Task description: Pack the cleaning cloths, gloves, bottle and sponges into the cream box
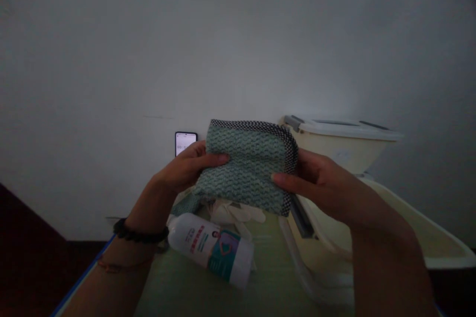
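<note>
A green knitted cloth [245,166] with a dark checked border is held up in front of me, folded, above the table. My left hand [189,166] grips its left edge, thumb on the front face. My right hand [316,178] pinches its right edge, thumb on the front, fingers behind. A beaded bracelet circles my left wrist. Below the cloth a white bottle [211,247] with a red and teal label lies on its side on the table.
A pale green table [267,287] with a blue left edge lies below. A cream plastic bin [345,143] with a lid stands at the right, a cream tub [427,242] beside it. A lit phone [185,142] leans on the white wall. White crumpled material lies under the cloth.
</note>
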{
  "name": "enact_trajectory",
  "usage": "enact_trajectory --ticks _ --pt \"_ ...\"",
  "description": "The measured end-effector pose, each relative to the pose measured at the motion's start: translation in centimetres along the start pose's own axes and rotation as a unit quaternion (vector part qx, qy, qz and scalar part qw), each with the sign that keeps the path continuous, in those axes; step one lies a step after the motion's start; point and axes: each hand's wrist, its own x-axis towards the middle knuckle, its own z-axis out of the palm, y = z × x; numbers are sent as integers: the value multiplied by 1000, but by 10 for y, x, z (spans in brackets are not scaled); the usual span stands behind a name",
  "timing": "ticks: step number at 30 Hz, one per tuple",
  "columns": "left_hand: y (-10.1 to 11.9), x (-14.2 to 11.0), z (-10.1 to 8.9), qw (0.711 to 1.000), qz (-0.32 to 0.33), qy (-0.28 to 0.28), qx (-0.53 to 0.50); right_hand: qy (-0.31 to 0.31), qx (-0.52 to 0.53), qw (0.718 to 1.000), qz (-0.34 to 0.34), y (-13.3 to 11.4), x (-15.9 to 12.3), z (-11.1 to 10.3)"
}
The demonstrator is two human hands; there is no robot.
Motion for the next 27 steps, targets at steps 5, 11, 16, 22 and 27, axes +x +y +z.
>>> enact_trajectory --ticks 5,11,16,22,27 --pt "-1 -2 -3 998 39 -39 0 13 -45 999 -12 5 -1 -4" --pt "-3 -1 -12 989 102 -107 25 -31 19 998 -47 4 -3 -10" --pt "-1 -1 -21 965 91 -226 97 -47 2 995 -89 2 -3 -12" --pt "2 -3 -25 969 64 -213 109 -24 -63 995 -79 -1 -3 -12" --pt "3 -2 -24 973 143 -125 132 -124 -168 977 -33 -4 -12 -15"
